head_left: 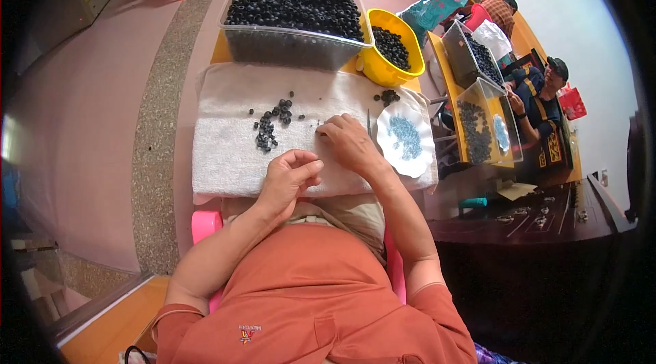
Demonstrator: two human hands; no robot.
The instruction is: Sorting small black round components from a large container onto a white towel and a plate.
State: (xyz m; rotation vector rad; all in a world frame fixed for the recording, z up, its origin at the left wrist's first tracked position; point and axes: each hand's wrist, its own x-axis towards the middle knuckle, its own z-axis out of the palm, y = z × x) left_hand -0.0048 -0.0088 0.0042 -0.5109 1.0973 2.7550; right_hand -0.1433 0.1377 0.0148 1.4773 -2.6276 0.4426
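A white towel [225, 166] covers the work surface in front of me. Just over its near part, my left hand [294, 178] is closed, thumb against curled fingers; whatever it may hold is too small to make out. My right hand [350, 144] reaches down to the towel with its fingertips together, beside a few tiny dark bits [314, 123]. What sits between those fingertips is hidden. Left of it lies a loose scatter of small black ring-shaped parts [268, 130]. A white scalloped plate [425, 162] with small light-blue pieces [404, 137] stands to the right.
A clear bin [290, 50] full of black parts stands at the back, beside a yellow tub [383, 72] of the same. Some black parts [387, 96] lie near the plate, by a thin dark tool [370, 121]. Another person [536, 101] works at right beside clear boxes [488, 149].
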